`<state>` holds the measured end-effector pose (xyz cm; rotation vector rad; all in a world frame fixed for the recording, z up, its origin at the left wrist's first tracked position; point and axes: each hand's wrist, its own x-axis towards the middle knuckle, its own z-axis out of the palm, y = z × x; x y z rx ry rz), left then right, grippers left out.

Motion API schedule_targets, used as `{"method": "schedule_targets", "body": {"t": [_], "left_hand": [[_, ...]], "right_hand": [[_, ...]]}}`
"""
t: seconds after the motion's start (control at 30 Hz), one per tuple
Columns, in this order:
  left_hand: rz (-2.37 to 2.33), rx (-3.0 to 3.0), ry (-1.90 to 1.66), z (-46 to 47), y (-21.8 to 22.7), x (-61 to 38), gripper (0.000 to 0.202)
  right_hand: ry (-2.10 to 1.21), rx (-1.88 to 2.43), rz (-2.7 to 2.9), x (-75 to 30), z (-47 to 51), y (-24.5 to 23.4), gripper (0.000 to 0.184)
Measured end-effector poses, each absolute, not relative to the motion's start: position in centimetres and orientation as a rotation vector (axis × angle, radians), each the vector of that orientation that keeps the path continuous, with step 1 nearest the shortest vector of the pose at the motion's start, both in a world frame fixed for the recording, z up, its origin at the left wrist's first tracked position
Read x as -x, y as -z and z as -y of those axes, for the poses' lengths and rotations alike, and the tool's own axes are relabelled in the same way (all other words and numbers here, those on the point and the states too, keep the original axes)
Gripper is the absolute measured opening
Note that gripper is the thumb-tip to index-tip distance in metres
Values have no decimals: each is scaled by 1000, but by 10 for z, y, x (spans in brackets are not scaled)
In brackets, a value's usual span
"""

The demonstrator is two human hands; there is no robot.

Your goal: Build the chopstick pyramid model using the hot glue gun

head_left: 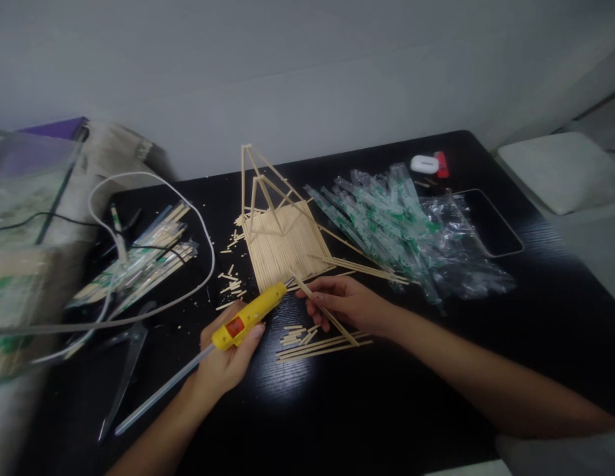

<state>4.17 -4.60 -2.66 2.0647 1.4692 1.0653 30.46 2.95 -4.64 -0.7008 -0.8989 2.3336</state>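
1. Head view, near edge: black table (pixel 411 396); a translucent glue stick (pixel 161 393) protrudes from the rear of the yellow glue gun (pixel 250 315), slanting to the near left
2. Left hand (pixel 228 363): closed around the body of the yellow glue gun, nozzle directed away and to the right
3. Long loose sticks (pixel 322 351): lying on the table just nearer than the right hand (pixel 352 304), with short cut pieces (pixel 292 335) beside them
4. Right hand: thumb and fingers pinching a wooden stick (pixel 344 330), held at a slant; its far end is just beside the nozzle, contact cannot be determined
5. Stick panel (pixel 278 248): flat on the table just beyond both hands, made of sticks laid side by side; small offcuts (pixel 232 285) scattered at its left
6. Left side: white cable (pixel 211 244) looping over the table, near packaged sticks (pixel 149 254)
7. Stick frame (pixel 243 178): upright at the panel's far part, with triangular peaks
8. Right side: green-printed wrappers (pixel 387 218) in a heap, crumpled clear plastic (pixel 461 264) adjoining
9. Far right of table: white case (pixel 424 164) next to a red item (pixel 442 164)
10. Background: plain grey wall (pixel 287 79)
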Motion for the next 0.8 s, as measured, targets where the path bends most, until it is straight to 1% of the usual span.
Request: {"method": "schedule_targets", "body": {"t": [0.27, 0.47, 0.8], "left_hand": [[-1441, -2110, -1023, 48, 30, -39, 12], [-1418, -2091, -1016, 47, 29, -40, 11], [-1406, -2084, -1030, 46, 24, -44, 10]], "right_hand": [[-2344, 691, 886, -305, -29, 46, 37], [-2354, 708, 889, -305, -29, 45, 41], [-2355, 693, 866, -304, -29, 46, 40]]}}
